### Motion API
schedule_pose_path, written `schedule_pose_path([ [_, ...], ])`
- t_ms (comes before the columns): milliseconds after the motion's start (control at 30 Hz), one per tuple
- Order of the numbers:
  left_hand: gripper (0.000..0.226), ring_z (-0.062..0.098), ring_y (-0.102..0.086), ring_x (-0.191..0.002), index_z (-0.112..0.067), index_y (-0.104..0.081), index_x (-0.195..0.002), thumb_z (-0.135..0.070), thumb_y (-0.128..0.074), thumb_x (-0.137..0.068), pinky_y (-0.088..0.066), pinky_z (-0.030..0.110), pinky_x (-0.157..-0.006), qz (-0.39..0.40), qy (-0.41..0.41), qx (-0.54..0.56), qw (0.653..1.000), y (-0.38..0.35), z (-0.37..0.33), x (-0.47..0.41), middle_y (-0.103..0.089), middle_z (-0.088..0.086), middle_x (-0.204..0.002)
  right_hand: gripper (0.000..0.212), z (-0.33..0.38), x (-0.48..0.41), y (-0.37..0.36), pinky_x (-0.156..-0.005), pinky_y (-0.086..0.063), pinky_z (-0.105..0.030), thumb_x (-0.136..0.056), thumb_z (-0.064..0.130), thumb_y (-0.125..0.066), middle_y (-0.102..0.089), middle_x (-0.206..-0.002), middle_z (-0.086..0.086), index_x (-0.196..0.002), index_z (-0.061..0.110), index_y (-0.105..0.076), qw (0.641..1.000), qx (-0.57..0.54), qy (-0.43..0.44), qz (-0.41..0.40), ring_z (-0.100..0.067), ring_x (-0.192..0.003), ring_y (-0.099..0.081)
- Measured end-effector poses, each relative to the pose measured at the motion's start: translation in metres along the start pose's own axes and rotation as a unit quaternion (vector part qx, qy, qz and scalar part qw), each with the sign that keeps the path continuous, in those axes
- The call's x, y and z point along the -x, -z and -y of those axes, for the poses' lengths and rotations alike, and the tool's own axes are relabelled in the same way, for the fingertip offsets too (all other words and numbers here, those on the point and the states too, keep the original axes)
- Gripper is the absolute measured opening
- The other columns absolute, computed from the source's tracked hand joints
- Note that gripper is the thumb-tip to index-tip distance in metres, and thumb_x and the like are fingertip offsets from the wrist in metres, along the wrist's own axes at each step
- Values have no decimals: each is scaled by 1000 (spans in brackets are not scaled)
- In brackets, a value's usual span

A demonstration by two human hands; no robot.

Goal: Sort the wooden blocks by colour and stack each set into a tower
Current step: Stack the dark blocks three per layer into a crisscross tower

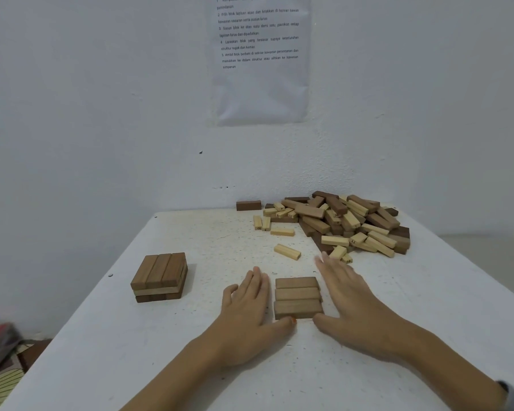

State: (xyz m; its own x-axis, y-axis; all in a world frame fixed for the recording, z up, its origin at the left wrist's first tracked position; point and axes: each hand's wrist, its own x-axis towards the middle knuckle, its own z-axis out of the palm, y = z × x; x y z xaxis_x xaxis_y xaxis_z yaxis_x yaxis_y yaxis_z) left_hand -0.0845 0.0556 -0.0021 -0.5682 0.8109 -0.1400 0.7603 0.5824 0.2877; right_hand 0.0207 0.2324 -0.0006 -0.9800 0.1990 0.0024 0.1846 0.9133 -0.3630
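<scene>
- Head view, progress: a row of three mid-brown blocks (298, 297) lay flat and side by side on the white table (131, 366), with nothing stacked on it. I judged it the first layer of a tower.
- The left hand (250, 310) lay against the row's left end with its fingers straight and together, gripping nothing. Its thumb tip touched the row's near left corner.
- The right hand (347, 304) flanked the row's right end, fingers stretched out flat and likewise holding nothing. Its thumb sat at the near right corner. Both hands looked to be squaring the layer up.
- Well to the left of the row stood a low stack (160, 277) of about three layers, with three brown blocks across the top.
- Beyond the row and to its right lay a mixed pile (347, 223) of pale, mid-brown and dark blocks, unsorted.
- A single pale block (287, 251) lay between the row and the pile. A dark block (248, 205) sat far beyond the row, by the wall.
- By my judgement the task was at an early stage. Most blocks were unsorted, and no pale tower had been started.
- Hard to make out: the right fingers were blurred. The low stack's under layers seemed to differ in shade, though that might have been shadow.
- Blocks buried in the pile could not be counted. The numbers on some pale block ends were too small to read.
- The printed sheet (260, 54) on the wall beyond the row was cut off at the top.
</scene>
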Motion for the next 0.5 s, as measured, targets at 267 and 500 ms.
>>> schedule_pose_path([
  [267,85,6,28,-141,-14,17,-150,-58,-6,-81,14,30,-117,-41,17,-11,999,-14,-7,-5,25,0,-157,96,7,-2,-17,-114,24,-38,-70,63,11,33,-155,-4,-149,8,21,990,136,-17,27,-14,-139,37],
  [500,106,10,26,-142,-11,17,-149,-64,12,-57,15,27,-115,-69,27,-14,997,-16,-13,-5,25,3,-157,102,6,-5,-19,-116,22,-41,-62,61,17,30,-156,-6,-149,7,21,989,145,-20,14,-16,-139,36],
])
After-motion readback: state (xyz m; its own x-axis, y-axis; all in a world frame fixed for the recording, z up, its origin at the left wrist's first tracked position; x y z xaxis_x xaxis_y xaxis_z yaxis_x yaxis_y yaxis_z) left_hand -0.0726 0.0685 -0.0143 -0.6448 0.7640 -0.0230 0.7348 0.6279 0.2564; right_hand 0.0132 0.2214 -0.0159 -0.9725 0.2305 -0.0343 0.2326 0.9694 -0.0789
